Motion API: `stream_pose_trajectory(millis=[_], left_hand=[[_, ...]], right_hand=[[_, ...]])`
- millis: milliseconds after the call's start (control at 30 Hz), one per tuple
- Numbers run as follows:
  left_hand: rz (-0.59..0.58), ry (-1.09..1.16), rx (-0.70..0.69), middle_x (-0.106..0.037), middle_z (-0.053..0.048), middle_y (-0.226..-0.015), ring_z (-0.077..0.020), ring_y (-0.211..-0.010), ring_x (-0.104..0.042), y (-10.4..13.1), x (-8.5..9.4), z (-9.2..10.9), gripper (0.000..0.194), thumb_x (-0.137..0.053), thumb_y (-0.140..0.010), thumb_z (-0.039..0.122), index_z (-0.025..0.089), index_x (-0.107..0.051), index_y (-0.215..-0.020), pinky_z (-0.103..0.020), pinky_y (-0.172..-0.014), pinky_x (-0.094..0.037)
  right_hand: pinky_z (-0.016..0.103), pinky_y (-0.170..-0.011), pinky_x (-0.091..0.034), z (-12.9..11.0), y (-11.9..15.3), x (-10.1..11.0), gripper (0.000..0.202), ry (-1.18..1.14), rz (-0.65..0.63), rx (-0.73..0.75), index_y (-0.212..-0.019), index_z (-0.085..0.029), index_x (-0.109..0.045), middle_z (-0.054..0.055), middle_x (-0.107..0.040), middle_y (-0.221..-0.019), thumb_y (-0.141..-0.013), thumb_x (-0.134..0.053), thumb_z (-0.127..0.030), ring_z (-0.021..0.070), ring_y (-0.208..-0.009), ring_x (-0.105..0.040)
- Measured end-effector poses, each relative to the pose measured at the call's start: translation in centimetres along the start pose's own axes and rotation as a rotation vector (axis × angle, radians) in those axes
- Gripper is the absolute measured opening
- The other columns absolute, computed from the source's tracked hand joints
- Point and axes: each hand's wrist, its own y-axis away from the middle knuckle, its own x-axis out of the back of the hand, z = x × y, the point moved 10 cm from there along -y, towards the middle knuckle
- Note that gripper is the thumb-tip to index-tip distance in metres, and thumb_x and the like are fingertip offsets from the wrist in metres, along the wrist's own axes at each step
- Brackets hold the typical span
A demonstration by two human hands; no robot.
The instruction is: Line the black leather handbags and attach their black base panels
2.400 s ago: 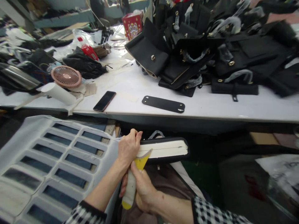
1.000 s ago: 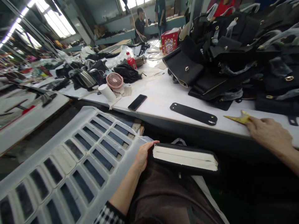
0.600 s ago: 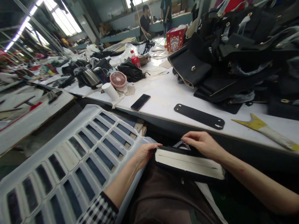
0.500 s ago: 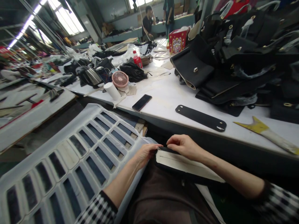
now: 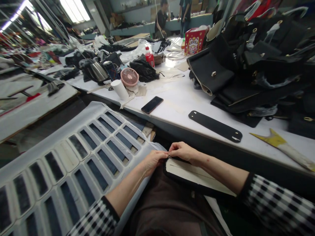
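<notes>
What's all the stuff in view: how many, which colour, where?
piece: one, black and cream, centre foreground
table: one, white, middle
strip: one, black, table's near edge
forked tool: one, yellow and off-white, right
bags: many, black, piled right
phone: one, dark, left of strip
fan: one, pink, left
cylinder: one, white, beside fan
kettle: one, silver, left of fan
bottle: one, red, behind fan
box: one, red, table's back
slotted rack: one, pale grey, left foreground
lap cloth: one, brown, foreground
people: at least two, dark-clothed, background
far clutter: blurred, uncountable
sleeves: two, black-and-white, foreground
left grip: one, bare, piece's left corner
right grip: one, bare, beside left grip
</notes>
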Motion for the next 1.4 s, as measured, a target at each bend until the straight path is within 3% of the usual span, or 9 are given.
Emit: stream_pose_trajectory(millis=[300,567,867,1067,1233,1400], left_hand=[[-0.059,0.012,0.013,-0.074,-0.007,-0.084,-0.0148,-0.074,-0.061,0.2,-0.3,-0.2,0.029,-0.075,-0.068,0.026,0.014,-0.078,-0.094,-0.024,-0.069,-0.043],[-0.115,-0.021,-0.002,-0.075,-0.008,-0.085,-0.0177,-0.078,-0.063,0.2,-0.4,-0.3,0.033,-0.073,-0.073,0.028,0.014,-0.077,-0.103,-0.025,-0.074,-0.045],[-0.019,-0.207,-0.222,-0.075,-0.005,-0.09,-0.023,-0.085,-0.063,0.7,-0.7,0.9,0.033,-0.064,-0.083,0.037,0.017,-0.076,-0.106,-0.028,-0.074,-0.044],[-0.133,-0.058,-0.109,-0.075,-0.009,-0.092,-0.0232,-0.089,-0.065,0.9,-1.2,0.2,0.04,-0.072,-0.078,0.036,0.015,-0.074,-0.111,-0.03,-0.081,-0.046],[-0.141,-0.071,-0.06,-0.075,-0.009,-0.087,-0.023,-0.088,-0.066,0.5,-0.8,0.3,0.037,-0.075,-0.073,0.029,0.014,-0.075,-0.107,-0.03,-0.082,-0.046],[-0.177,-0.036,-0.029,-0.076,-0.01,-0.09,-0.0228,-0.089,-0.066,0.4,-0.6,-0.2,0.041,-0.075,-0.075,0.032,0.015,-0.074,-0.111,-0.032,-0.086,-0.045]], right_hand=[[0.024,-0.054,-0.032,1.0,-0.2,-0.2,0.013,-0.019,-0.015,-0.07,-0.075,-0.018,-0.063,-0.003,-0.055,-0.065,-0.067,-0.066,-0.027,0.0114,-0.062,-0.045],[0.023,-0.053,-0.032,0.5,-0.1,-0.4,0.009,0.068,-0.034,0.015,-0.078,-0.017,-0.061,-0.001,-0.058,-0.068,-0.07,-0.061,-0.022,0.0122,-0.062,-0.049],[0.025,-0.058,-0.032,-0.3,-0.3,-0.5,0.006,0.165,0.039,0.147,-0.075,-0.019,-0.055,-0.003,-0.054,-0.071,-0.071,-0.056,-0.015,0.0129,-0.067,-0.046],[0.023,-0.056,-0.035,-0.3,0.3,-0.7,0.011,0.039,-0.1,0.124,-0.082,-0.016,-0.061,-0.003,-0.056,-0.07,-0.073,-0.061,-0.024,0.0111,-0.063,-0.046],[0.022,-0.056,-0.036,0.0,0.5,-0.6,0.017,-0.039,-0.135,0.08,-0.084,-0.016,-0.062,-0.002,-0.058,-0.072,-0.07,-0.063,-0.023,0.0112,-0.063,-0.048],[0.022,-0.057,-0.037,0.0,0.4,-0.7,0.013,-0.094,-0.169,0.053,-0.08,-0.017,-0.061,-0.003,-0.057,-0.071,-0.068,-0.062,-0.021,0.0112,-0.064,-0.048]])
